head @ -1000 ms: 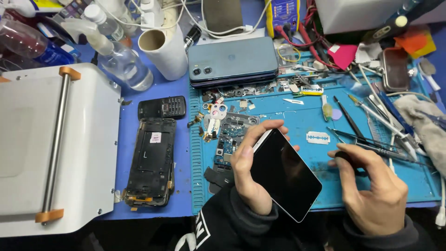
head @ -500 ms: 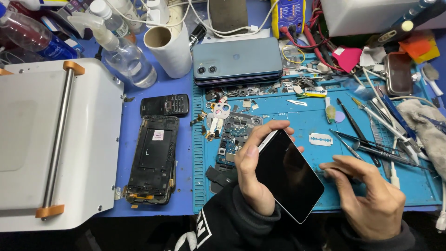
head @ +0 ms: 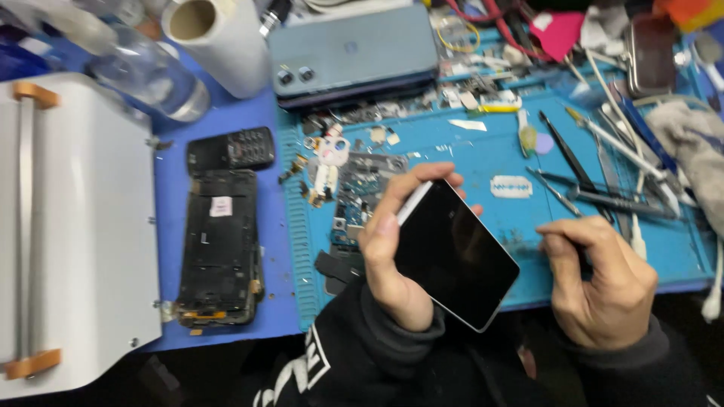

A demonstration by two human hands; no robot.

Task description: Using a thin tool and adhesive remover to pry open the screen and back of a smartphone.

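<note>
Phone [head: 452, 252] gripped slantwise in left hand [head: 392, 264], near edge of blue mat [head: 483, 162], dark glass up for access. Right hand [head: 603, 283] curled beside it on a thin tool (barely visible). Tweezers [head: 573, 162] far right, within reach.

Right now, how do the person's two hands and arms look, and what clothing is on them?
Both hands are bare: the left hand and the right hand wear no gloves, and no rings or watch show. Both forearms are covered by dark, black-looking long sleeves with ribbed cuffs at the wrists. White printed markings show on the dark garment near the lower edge. No cables or straps are on them.
</note>
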